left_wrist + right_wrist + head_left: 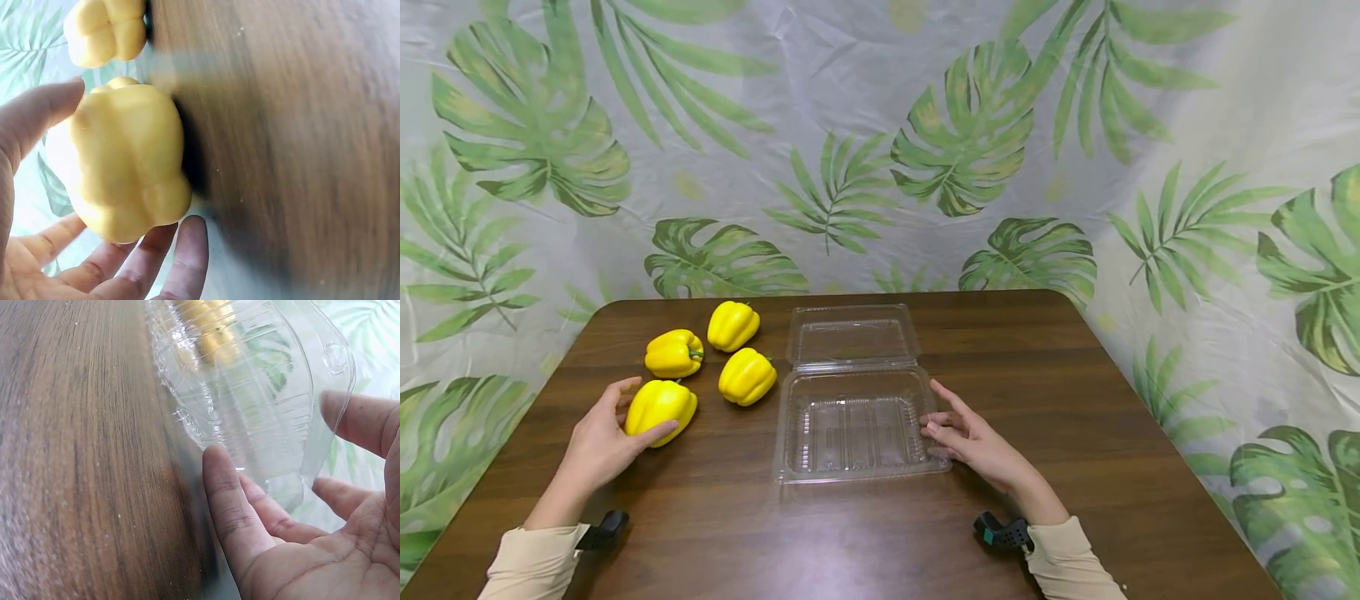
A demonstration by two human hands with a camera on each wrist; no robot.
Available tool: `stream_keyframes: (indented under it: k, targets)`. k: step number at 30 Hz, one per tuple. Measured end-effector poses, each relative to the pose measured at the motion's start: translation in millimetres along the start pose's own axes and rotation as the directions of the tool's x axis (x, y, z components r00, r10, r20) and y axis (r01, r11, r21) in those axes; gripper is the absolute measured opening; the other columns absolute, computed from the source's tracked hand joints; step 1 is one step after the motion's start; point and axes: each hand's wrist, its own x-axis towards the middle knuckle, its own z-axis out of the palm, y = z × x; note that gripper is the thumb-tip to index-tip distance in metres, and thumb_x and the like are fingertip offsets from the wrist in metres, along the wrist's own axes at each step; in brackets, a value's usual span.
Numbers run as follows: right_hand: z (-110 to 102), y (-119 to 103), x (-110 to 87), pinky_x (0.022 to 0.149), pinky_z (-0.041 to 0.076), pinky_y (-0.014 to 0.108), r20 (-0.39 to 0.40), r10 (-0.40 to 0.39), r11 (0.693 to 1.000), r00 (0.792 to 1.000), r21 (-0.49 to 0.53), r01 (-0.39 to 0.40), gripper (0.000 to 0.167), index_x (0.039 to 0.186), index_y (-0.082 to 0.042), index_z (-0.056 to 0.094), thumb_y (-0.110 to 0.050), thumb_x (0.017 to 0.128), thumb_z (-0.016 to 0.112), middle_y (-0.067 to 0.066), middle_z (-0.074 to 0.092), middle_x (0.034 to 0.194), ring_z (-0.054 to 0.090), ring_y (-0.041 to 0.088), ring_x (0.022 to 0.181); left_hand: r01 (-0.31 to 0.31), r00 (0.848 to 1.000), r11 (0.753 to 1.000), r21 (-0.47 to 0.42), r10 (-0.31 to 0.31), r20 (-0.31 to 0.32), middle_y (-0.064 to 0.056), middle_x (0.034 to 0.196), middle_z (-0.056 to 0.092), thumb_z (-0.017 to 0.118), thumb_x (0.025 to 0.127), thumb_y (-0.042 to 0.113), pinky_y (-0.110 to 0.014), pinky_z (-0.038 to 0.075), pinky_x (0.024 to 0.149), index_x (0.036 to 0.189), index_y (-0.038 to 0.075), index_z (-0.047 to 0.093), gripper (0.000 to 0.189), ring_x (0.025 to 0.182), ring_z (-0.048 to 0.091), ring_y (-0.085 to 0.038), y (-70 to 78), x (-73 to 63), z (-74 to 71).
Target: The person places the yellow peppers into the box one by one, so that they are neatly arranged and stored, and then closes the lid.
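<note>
My left hand (597,437) grips a yellow bell pepper (662,410) at the table's left, thumb along its near side and fingers round the other. In the left wrist view, that pepper's lobed bottom (128,165) shows between thumb and fingers, close to the wood. A clear plastic clamshell container (853,477) lies unfolded at the middle, its lid (850,340) laid back behind the base. My right hand (977,446) holds the base's right edge. In the right wrist view, the thumb is at the clear rim (340,406) and the fingers lie along the wall.
Three more yellow bell peppers lie past my left hand: one left (672,355), one at the back (733,326), one beside the container (747,377). The brown wooden table (1045,375) ends at a leaf-patterned curtain (850,150).
</note>
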Motion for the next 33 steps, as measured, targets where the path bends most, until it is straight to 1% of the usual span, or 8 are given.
stream_keyframes:
  k: [2, 4, 8, 15, 19, 23, 29, 33]
  targets:
    - [-0.3, -0.1, -0.4, 0.119, 0.044, 0.063, 0.002, -0.003, 1.000, 1.000, -0.002, 0.003, 0.076, 0.175, -0.029, 0.006, -0.029, 0.115, 0.052, 0.032, 0.046, 0.159, 0.047, 0.049, 0.150, 0.032, 0.999, 0.999, 0.000, -0.032, 0.010, -0.043, 0.154, 0.043, 0.082, 0.093, 0.051, -0.071, 0.048, 0.103, 0.161, -0.007, 0.030, 0.103, 0.132, 0.055, -0.060, 0.4, 1.2, -0.8]
    - [-0.4, -0.2, -0.8, 0.119, 0.044, 0.063, 0.002, -0.006, 1.000, 1.000, -0.004, 0.006, 0.075, 0.175, -0.029, 0.006, -0.029, 0.115, 0.052, 0.032, 0.047, 0.158, 0.047, 0.049, 0.150, 0.047, 0.999, 0.999, 0.000, -0.047, 0.015, -0.042, 0.154, 0.044, 0.081, 0.094, 0.050, -0.069, 0.048, 0.103, 0.159, -0.008, 0.033, 0.100, 0.133, 0.056, -0.059, -0.1, 2.2, -1.3]
    - [-0.8, -0.4, -1.7, 0.119, 0.045, 0.062, 0.000, -0.006, 1.000, 1.000, 0.001, 0.006, 0.076, 0.175, -0.029, 0.006, -0.030, 0.115, 0.052, 0.032, 0.046, 0.159, 0.047, 0.049, 0.150, 0.051, 0.998, 0.999, -0.001, -0.051, 0.021, -0.039, 0.155, 0.045, 0.080, 0.095, 0.050, -0.067, 0.049, 0.102, 0.158, -0.008, 0.037, 0.095, 0.132, 0.057, -0.058, -1.4, 3.9, -1.8]
    - [-1.2, -0.7, -2.1, 0.117, 0.048, 0.058, -0.006, -0.003, 1.000, 1.000, 0.011, 0.003, 0.076, 0.175, -0.028, 0.007, -0.028, 0.115, 0.053, 0.032, 0.047, 0.158, 0.047, 0.049, 0.150, 0.045, 0.999, 0.999, -0.003, -0.045, 0.030, -0.038, 0.156, 0.046, 0.080, 0.095, 0.051, -0.063, 0.051, 0.098, 0.159, -0.006, 0.039, 0.095, 0.131, 0.059, -0.056, 2.0, 7.0, -4.2]
    - [0.8, -1.4, -1.5, 0.118, 0.047, 0.058, 0.000, 0.001, 1.000, 1.000, 0.029, -0.001, 0.077, 0.175, -0.028, 0.006, -0.028, 0.114, 0.054, 0.033, 0.045, 0.158, 0.046, 0.049, 0.151, 0.027, 0.999, 1.000, -0.002, -0.027, 0.020, -0.037, 0.156, 0.048, 0.080, 0.094, 0.051, -0.061, 0.052, 0.095, 0.159, -0.005, 0.039, 0.095, 0.131, 0.059, -0.055, 5.4, 9.1, -7.5]
    - [2.9, -2.1, -1.5, 0.119, 0.045, 0.060, -0.001, 0.012, 0.999, 1.000, 0.034, -0.012, 0.077, 0.175, -0.029, 0.006, -0.029, 0.114, 0.054, 0.032, 0.045, 0.159, 0.046, 0.049, 0.151, -0.004, 1.000, 1.000, 0.000, 0.004, 0.004, -0.037, 0.151, 0.054, 0.082, 0.093, 0.051, -0.053, 0.053, 0.089, 0.158, -0.004, 0.042, 0.094, 0.128, 0.062, -0.053, 11.4, 11.4, -10.5]
    - [3.4, -3.1, -1.2, 0.120, 0.043, 0.063, -0.004, 0.007, 0.999, 1.000, 0.032, -0.007, 0.076, 0.175, -0.029, 0.007, -0.028, 0.115, 0.053, 0.031, 0.047, 0.157, 0.046, 0.048, 0.151, -0.049, 0.999, 0.999, 0.013, 0.048, 0.007, -0.039, 0.141, 0.061, 0.082, 0.093, 0.051, -0.044, 0.052, 0.084, 0.159, -0.004, 0.042, 0.094, 0.122, 0.064, -0.052, 27.6, 17.0, -15.1]
    - [2.6, -4.7, -1.9, 0.119, 0.045, 0.060, -0.008, 0.004, 1.000, 1.000, 0.028, -0.004, 0.076, 0.175, -0.029, 0.007, -0.027, 0.115, 0.054, 0.031, 0.048, 0.156, 0.047, 0.048, 0.150, -0.082, 0.996, 0.997, 0.006, 0.081, 0.029, -0.038, 0.139, 0.063, 0.081, 0.094, 0.051, -0.044, 0.053, 0.086, 0.159, -0.002, 0.043, 0.093, 0.123, 0.064, -0.051, 41.7, 21.6, -16.2]
